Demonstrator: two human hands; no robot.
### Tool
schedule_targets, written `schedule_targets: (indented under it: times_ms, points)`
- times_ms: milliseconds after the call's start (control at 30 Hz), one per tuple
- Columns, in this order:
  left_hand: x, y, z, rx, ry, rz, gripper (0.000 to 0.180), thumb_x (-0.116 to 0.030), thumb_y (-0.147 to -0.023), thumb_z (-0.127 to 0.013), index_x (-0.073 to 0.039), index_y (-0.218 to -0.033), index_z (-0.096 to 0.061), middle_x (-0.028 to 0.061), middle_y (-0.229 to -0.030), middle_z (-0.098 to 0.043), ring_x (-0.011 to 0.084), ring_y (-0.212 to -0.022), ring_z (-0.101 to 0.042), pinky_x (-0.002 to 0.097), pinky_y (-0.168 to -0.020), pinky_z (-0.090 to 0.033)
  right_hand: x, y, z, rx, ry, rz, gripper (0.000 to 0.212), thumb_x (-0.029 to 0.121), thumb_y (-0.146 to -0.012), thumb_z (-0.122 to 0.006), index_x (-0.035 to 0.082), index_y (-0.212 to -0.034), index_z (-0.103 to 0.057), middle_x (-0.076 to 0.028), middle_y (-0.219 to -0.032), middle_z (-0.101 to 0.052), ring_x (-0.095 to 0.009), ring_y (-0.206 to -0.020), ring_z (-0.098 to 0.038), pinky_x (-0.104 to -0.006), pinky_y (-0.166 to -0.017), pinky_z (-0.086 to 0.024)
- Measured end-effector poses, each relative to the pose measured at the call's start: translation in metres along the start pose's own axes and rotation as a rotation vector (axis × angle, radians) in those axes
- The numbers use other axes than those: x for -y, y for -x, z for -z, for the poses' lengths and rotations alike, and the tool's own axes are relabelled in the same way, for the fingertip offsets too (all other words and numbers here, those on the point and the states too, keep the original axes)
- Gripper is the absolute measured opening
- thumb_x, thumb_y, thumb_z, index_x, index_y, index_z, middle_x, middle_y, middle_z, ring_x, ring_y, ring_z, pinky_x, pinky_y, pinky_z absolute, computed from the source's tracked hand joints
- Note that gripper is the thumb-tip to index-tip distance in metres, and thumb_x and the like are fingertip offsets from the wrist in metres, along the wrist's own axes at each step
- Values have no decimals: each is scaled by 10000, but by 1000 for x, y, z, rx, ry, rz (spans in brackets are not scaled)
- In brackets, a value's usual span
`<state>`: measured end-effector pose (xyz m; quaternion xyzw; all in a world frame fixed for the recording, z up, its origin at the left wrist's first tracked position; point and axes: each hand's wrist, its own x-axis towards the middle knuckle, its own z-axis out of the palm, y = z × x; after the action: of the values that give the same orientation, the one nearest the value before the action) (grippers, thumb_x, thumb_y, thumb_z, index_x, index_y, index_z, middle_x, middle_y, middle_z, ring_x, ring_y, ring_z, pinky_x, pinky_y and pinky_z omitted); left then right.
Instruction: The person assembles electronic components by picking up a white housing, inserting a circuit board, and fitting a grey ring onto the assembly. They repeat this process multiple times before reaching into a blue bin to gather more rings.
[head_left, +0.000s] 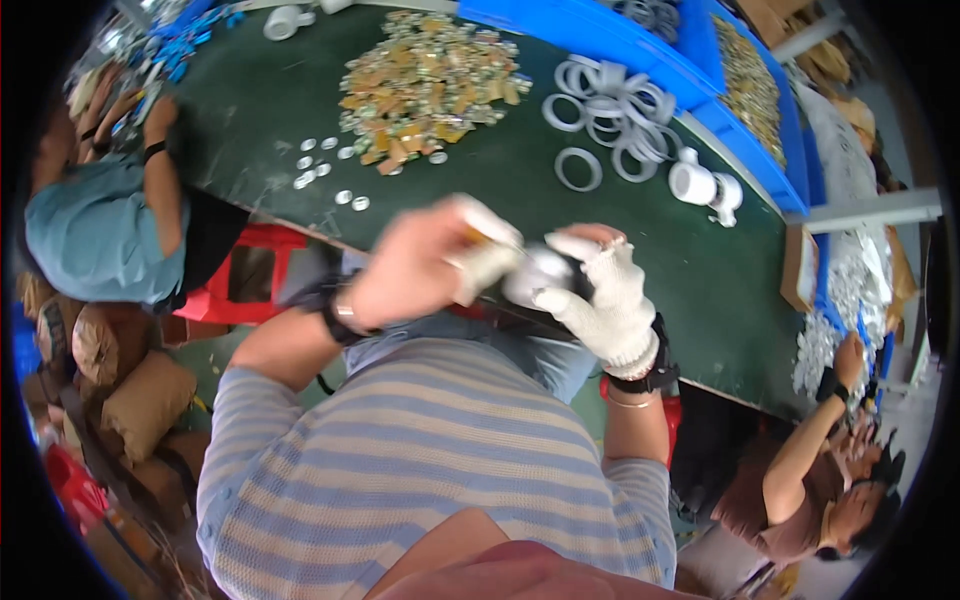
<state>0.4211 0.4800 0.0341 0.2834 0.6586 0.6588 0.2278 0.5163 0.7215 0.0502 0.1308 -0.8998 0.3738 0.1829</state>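
The right hand (612,300), in a white knit glove, grips a round silvery thing (540,277) at its nine o'clock, above the table's (725,310) near edge; glare and motion blur hide its details. The left hand (408,262), its fingertips covered in white, is smeared by blur just beside it; whether it pinches anything, I cannot tell.

Outward from the silvery thing, small pale discs (344,197) lie at ten o'clock. At eleven, a yellowish heap (430,95) buries most of its own pieces. Pale rings (578,170) overlap at one, white fittings (692,180) sit at two, and a blue bin (560,22) is cut off at twelve.
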Motion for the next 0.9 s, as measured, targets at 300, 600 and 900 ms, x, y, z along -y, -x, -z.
schedule_targets:
  times_ms: [300, 600, 900]
  points:
    - [-33, -23, 194, -627, -740, 26, 320, -187, -1017, -707, -28, -1291, -664, 103, -1129, -769, 146, -950, -719, 283, -815, -542, -74, -5, 54, -296, 271, -372, 394, 313, -918, -788, 51, -1205, -727, -154, -1050, -732, -314, -971, -708, -406, -886, -557]
    - [8, -22, 61, -242, -872, -365, 572, -153, -891, -829, -90, -1413, -605, 184, -1301, -669, 374, -1224, -626, 435, -1051, -499, -149, -11, 64, -485, 671, -494, 627, 372, -879, -806, 39, -1378, -623, -198, -1315, -627, -381, -1132, -672, -468, -979, -547]
    - [21, -13, 10, 105, -978, -850, 659, -163, -730, -831, -215, -1367, -671, 100, -1479, -566, 348, -1384, -525, 580, -1220, -349, 7, -2, -10, 145, -846, -417, 365, 225, -1061, -613, -48, -1303, -621, -112, -1164, -690, -134, -886, -658, -295, -754, -559]
